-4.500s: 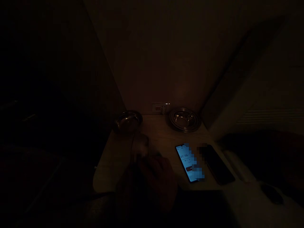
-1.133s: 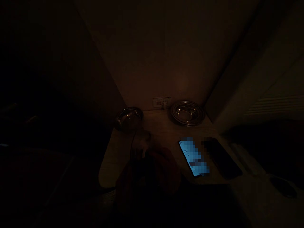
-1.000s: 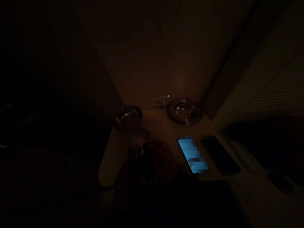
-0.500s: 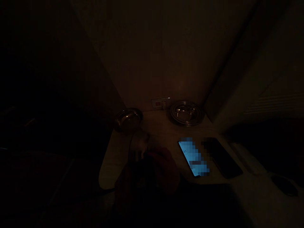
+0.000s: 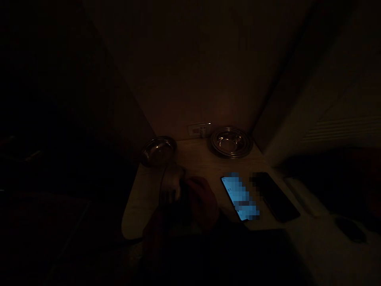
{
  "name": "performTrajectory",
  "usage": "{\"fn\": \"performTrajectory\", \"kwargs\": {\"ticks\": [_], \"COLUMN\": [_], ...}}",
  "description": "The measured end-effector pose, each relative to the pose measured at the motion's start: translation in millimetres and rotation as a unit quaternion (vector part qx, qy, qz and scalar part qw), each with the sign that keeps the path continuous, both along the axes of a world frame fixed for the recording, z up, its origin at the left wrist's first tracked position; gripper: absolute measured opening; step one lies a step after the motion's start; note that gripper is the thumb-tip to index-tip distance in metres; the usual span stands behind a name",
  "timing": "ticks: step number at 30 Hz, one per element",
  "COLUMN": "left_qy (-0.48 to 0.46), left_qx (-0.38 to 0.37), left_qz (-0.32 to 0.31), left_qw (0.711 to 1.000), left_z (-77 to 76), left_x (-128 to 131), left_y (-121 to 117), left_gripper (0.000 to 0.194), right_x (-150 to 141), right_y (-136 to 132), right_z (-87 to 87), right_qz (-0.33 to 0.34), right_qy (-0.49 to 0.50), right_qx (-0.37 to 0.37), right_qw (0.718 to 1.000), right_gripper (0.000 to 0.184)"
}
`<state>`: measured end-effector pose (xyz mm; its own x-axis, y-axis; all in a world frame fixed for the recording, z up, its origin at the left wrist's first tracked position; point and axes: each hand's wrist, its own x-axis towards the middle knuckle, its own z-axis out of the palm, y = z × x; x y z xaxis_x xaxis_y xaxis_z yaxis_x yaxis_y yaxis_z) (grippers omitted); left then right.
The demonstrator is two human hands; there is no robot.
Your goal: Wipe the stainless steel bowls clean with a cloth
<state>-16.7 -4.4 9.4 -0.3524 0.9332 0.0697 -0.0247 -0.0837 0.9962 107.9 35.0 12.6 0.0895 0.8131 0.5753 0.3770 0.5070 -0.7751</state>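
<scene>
The scene is very dark. A shiny metal bowl (image 5: 171,184) is held tilted low over the near left part of the small table (image 5: 137,198). My right hand (image 5: 204,202) is closed, its fingers curled in at the bowl's right edge. Below the bowl's lower left side is my left hand (image 5: 152,228); its fingers are lost in shadow. Between the two hands lies a dark patch that I cannot make out. Right of my right hand, a phone (image 5: 238,198) with a lit blue screen lies on the table.
Behind stand a metal bowl (image 5: 159,151) at the left and stacked metal dishes (image 5: 231,143) at the right. A wall socket (image 5: 199,129) with a plug sits between them. Another dark phone-like slab (image 5: 276,196) lies beside the lit phone, and a small dark object (image 5: 350,229) lies farther right.
The view has shifted slightly, so most things sit a little farther left. My right hand has moved slightly up and left along the bowl, its fingers still curled.
</scene>
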Motion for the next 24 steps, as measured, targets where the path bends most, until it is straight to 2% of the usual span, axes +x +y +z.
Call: {"fn": "performTrajectory", "kwargs": {"ticks": [5, 10, 14, 20, 24], "left_qy": [0.011, 0.026, 0.036, 0.044, 0.045], "left_qx": [-0.011, -0.015, -0.019, -0.022, -0.019], "left_qz": [-0.004, -0.01, -0.015, -0.028, -0.039], "left_qw": [1.0, 0.999, 0.999, 0.998, 0.998], "left_z": [-3.5, -6.1, -6.0, -5.9, -8.2], "left_x": [-1.9, 0.7, 4.4, 6.2, 7.5], "left_y": [-2.2, -4.2, -5.5, -5.7, -7.7], "left_gripper": [0.032, 0.032, 0.031, 0.031, 0.031], "right_x": [1.6, 13.4, 16.2, 20.9, 26.9], "right_y": [-17.3, -4.8, -3.8, -4.6, -2.5], "right_z": [2.8, 19.0, 31.6, 37.0, 39.9], "right_qz": [0.01, -0.028, -0.028, -0.022, 0.009], "right_qy": [-0.057, -0.135, -0.213, -0.262, -0.293], "right_qx": [0.033, 0.057, 0.1, 0.079, 0.12], "right_qw": [0.998, 0.989, 0.972, 0.962, 0.948], "right_gripper": [0.034, 0.028, 0.024, 0.024, 0.024]}}
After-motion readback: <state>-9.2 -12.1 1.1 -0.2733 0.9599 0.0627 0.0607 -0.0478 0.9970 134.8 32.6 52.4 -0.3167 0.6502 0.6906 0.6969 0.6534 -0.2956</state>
